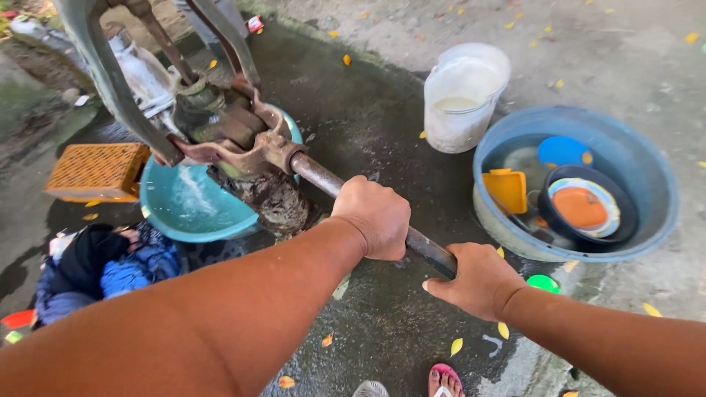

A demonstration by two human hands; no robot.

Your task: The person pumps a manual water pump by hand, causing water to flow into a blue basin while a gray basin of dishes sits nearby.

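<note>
Two bare forearms fill the lower frame, both reaching forward to a long rusty pump handle (368, 209) that slants from the pump head down toward the camera. Left hand (375, 217) is wrapped fully round the bar from above, fingers curled under it and knuckles up, with no gap showing. Right hand (474, 279) is closed tight round the near end of the same bar, thumb side toward the left, just below the other hand and a little apart from it. Handle meets a worn iron hand pump (220, 125) at upper left, whose body stands over a teal basin (187, 209) holding frothy water. Just left of that basin sits an orange slatted crate (95, 170), and nearer the camera lies a heap of dark and blue laundry (103, 268). Wet dark concrete (368, 323) spreads beneath the hands, dotted with yellow leaves. Beyond the handle stands a white bucket (463, 95) with pale liquid inside. To the right, a big blue tub (647, 176) holds water and dishes: an orange plate, a blue lid and a yellow container. Toes in a pink sandal (445, 378) show at the bottom edge
</note>
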